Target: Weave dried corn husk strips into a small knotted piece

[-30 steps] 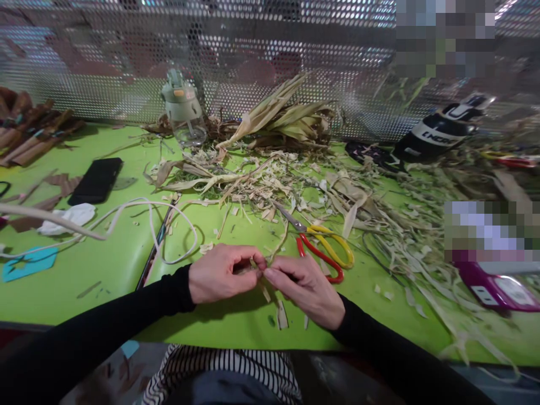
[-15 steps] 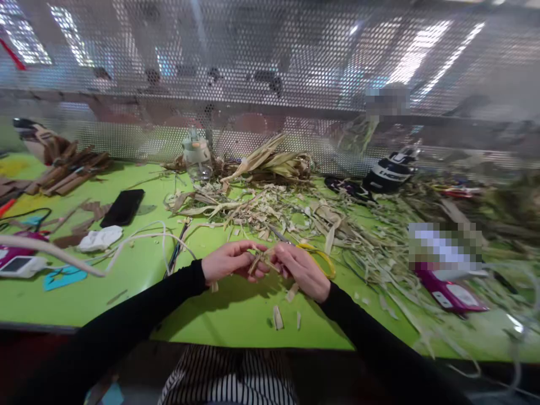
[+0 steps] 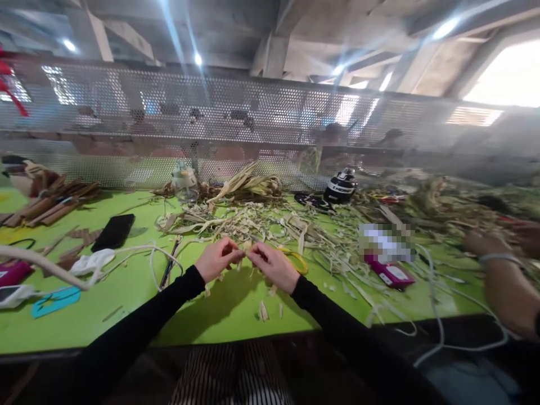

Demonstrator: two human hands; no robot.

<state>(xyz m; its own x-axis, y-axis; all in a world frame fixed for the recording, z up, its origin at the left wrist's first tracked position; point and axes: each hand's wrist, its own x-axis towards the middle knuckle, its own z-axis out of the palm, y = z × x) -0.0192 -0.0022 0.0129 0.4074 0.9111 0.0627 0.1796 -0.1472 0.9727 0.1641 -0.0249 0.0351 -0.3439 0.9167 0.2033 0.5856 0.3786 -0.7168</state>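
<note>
My left hand (image 3: 217,259) and my right hand (image 3: 272,266) meet just above the green table (image 3: 126,298), fingers pinched together on a small piece of dried husk (image 3: 246,247) held between them. Both arms wear black sleeves. Yellow-handled scissors (image 3: 295,260) lie partly hidden behind my right hand. A few cut husk bits (image 3: 264,310) lie on the table below my hands.
A heap of dried husk strips (image 3: 253,216) covers the table's middle and right. A black phone (image 3: 113,232), white cord (image 3: 139,250), white cloth (image 3: 90,261) and blue shape (image 3: 54,301) lie left. A perforated metal screen (image 3: 236,129) stands behind. Another person's hand (image 3: 504,275) works at right.
The view has tilted upward, showing the ceiling and another person's arm at right. My hands have lifted slightly and stayed pinched together on the husk piece.
</note>
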